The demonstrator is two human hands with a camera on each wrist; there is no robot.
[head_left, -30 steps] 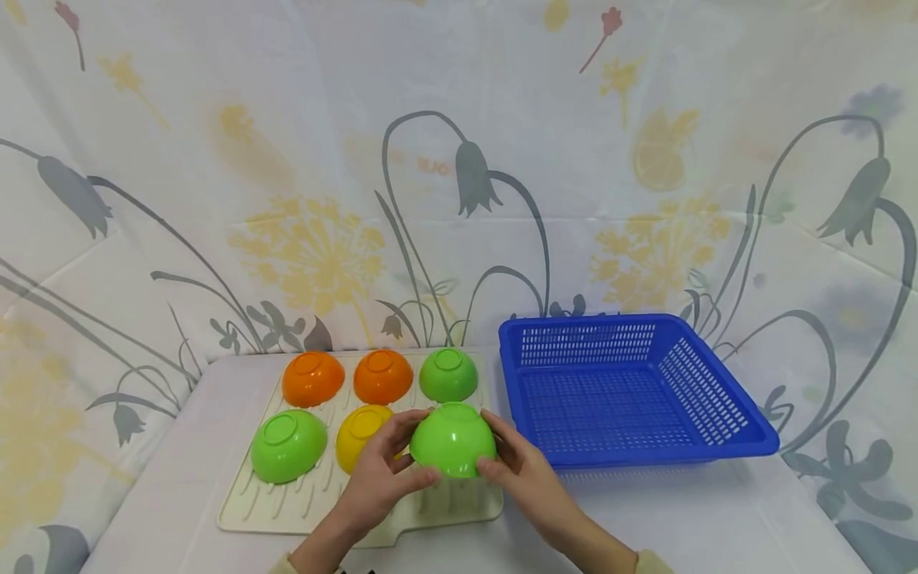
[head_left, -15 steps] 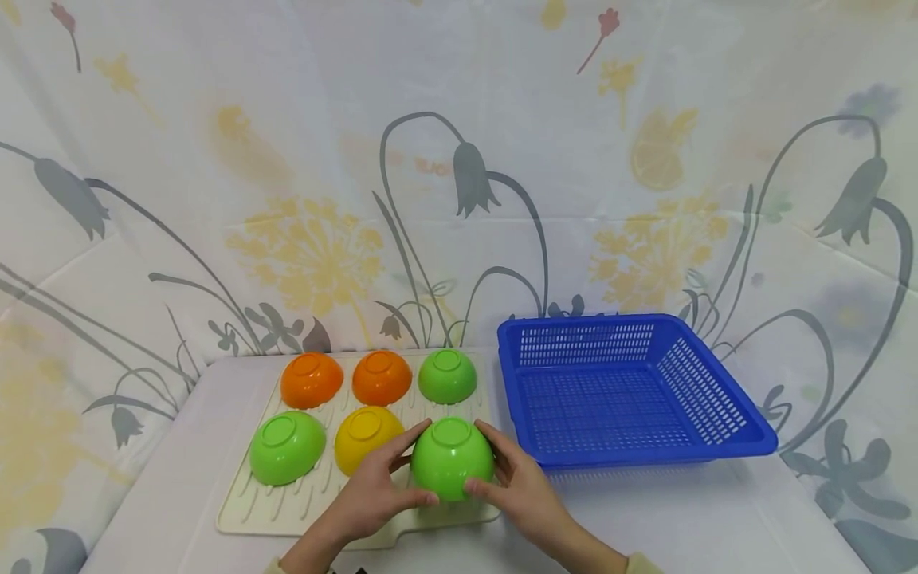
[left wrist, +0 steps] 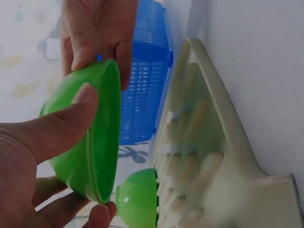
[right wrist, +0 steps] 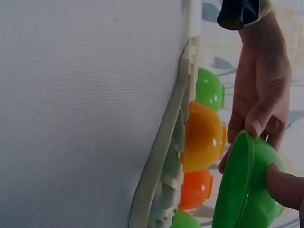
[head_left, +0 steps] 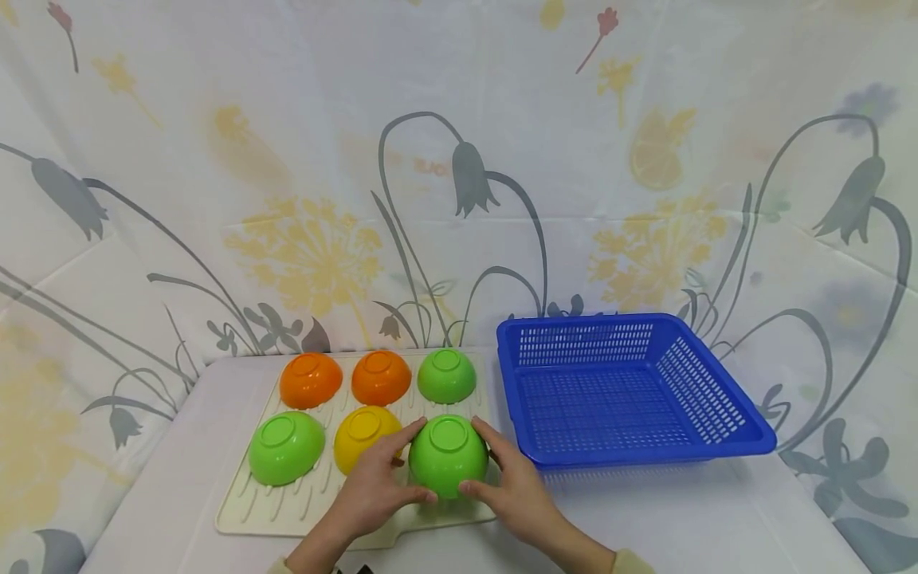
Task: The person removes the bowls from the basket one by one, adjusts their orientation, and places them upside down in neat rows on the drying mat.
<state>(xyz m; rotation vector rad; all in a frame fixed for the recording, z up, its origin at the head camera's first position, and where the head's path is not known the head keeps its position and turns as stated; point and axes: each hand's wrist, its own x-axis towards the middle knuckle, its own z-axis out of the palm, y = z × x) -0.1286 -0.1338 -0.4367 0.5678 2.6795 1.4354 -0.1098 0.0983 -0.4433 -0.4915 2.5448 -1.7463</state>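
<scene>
A green bowl point(head_left: 448, 470), turned upside down, is held between both hands at the front right of the cream drying rack point(head_left: 276, 510). My left hand point(head_left: 373, 488) grips its left side, with the thumb on the near wall and fingers behind. On the opposite side, my right hand point(head_left: 519, 490) holds it the same way. Both wrist views show the rim of this bowl point(left wrist: 80, 133) tilted and apart from the rack's ridges. Just left of the left hand, an overturned yellow bowl point(head_left: 358, 442) rests on the rack, partly covered by the fingers.
Two orange bowls point(head_left: 311, 383) and a green bowl point(head_left: 447, 379) lie overturned along the rack's back row. Another green bowl point(head_left: 287, 450) sits at its front left. A blue basket point(head_left: 649, 461) stands right of the rack. Behind hangs a flower-patterned curtain point(head_left: 459, 263).
Both hands have lowered the green bowl toward the front right of the rack and shifted it slightly left. The other bowls and the basket stay in place.
</scene>
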